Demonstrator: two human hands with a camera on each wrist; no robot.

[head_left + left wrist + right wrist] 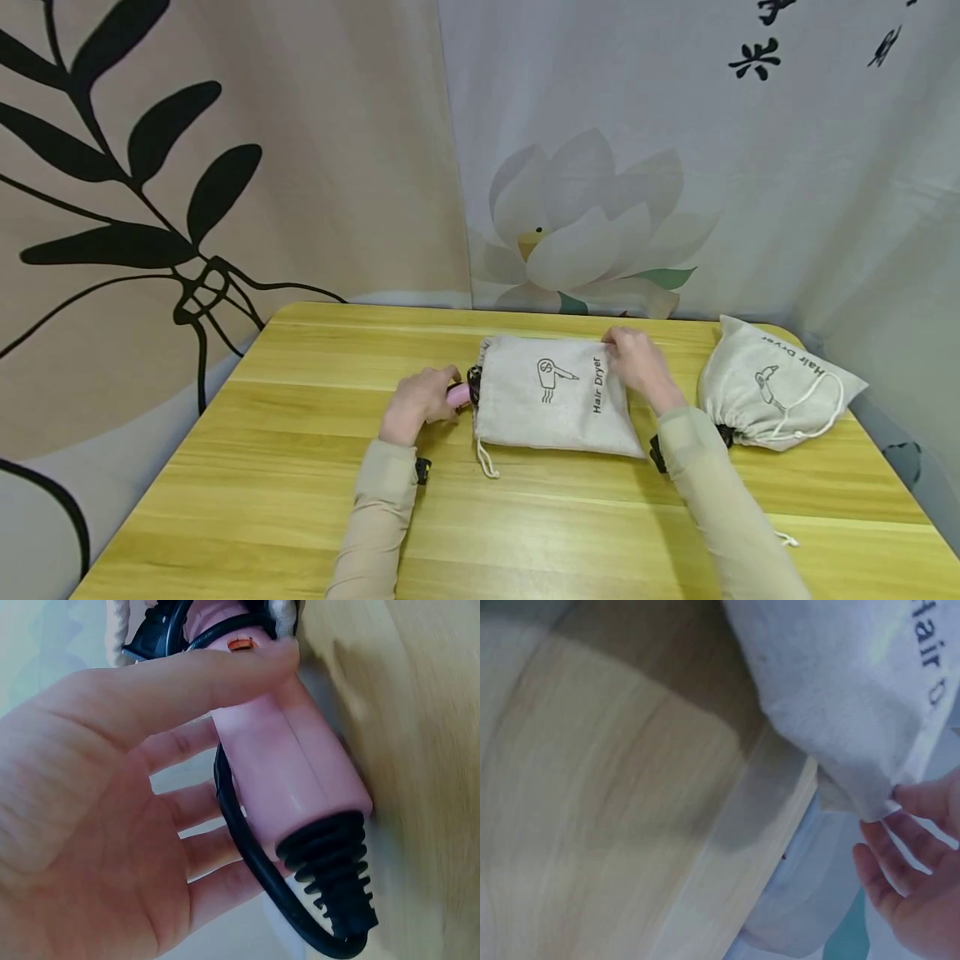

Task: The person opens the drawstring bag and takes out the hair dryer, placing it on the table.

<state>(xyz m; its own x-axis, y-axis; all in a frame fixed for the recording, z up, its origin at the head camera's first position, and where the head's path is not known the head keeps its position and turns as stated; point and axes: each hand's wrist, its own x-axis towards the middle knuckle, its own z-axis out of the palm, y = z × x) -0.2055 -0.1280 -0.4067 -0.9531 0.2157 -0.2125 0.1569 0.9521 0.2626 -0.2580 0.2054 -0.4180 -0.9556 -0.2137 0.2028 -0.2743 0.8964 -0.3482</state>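
A cloth drawstring bag (551,396) printed "Hair Dryer" lies in the middle of the table, its mouth to the left. Out of that mouth sticks the pink handle of a hair dryer (292,765), with a black ribbed cord end and a black cord looped along it. My left hand (422,400) holds this handle, thumb across its top near an orange switch and fingers behind it. At the bag's far right corner, my right hand (641,362) pinches the cloth between thumb and fingertips. The rest of the dryer is hidden in the bag.
A second "Hair Dryer" cloth bag (780,387), bulging and with a white drawstring, lies at the table's right side. A white cord end (786,539) shows beside my right sleeve. Behind the wooden table (262,467) hangs a printed curtain (360,167).
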